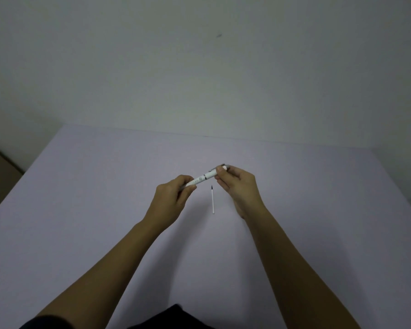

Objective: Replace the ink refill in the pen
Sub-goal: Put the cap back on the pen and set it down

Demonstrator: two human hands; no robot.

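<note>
Nearest me, a dark sleeve (pixel 45 322) is cut off at the frame's bottom. On the pale lilac table (pixel 81 210) lies the ink refill (pixel 213 200), dark tip pointing away. Above it, my left hand (pixel 171 200) and right hand (pixel 237 186) pinch opposite ends of the white pen (pixel 203 178); its printed marking is unreadable. Beyond, a bare wall (pixel 199 67).

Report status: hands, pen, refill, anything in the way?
Left hand shut on white pen, right hand shut on its clip end. Pen in one piece, held above table. Refill lying loose on table between hands. Nothing blocking.
</note>
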